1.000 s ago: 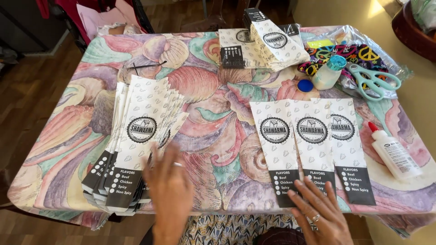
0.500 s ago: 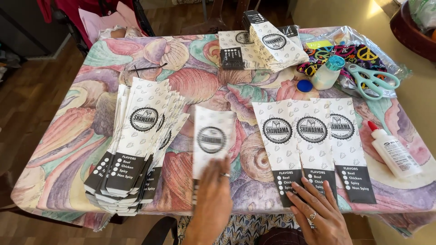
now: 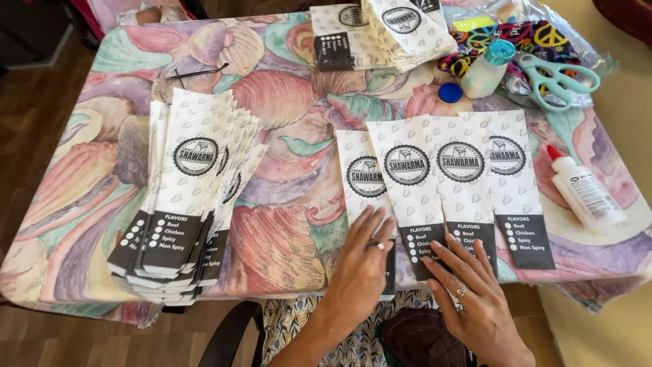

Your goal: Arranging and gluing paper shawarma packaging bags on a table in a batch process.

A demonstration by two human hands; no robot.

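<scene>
A row of several white paper bags with a round black logo and a black lower band lies overlapping near the table's front edge. My left hand [image 3: 363, 261] lies fingers-flat on the lower end of the leftmost bag [image 3: 363, 173], holding it down against the cloth, tucked under its neighbour [image 3: 407, 170]. My right hand [image 3: 475, 299] rests with spread fingers on the black lower ends of the middle bags and grips nothing. A fanned stack of the same bags [image 3: 193, 194] lies on the left side of the table.
The table [image 3: 285, 224] wears a colourful swirl-patterned cloth. A white glue bottle [image 3: 585, 194] lies at the right, with teal scissors [image 3: 557, 78], a small teal-capped bottle [image 3: 485, 68] and a loose blue cap [image 3: 449, 93] behind. More bags [image 3: 387, 30] are piled at the back; glasses [image 3: 193, 73] lie back left.
My left hand took one bag from the left stack, carried it rightward across the table and laid it at the left end of the row. My right hand stayed on the row.
</scene>
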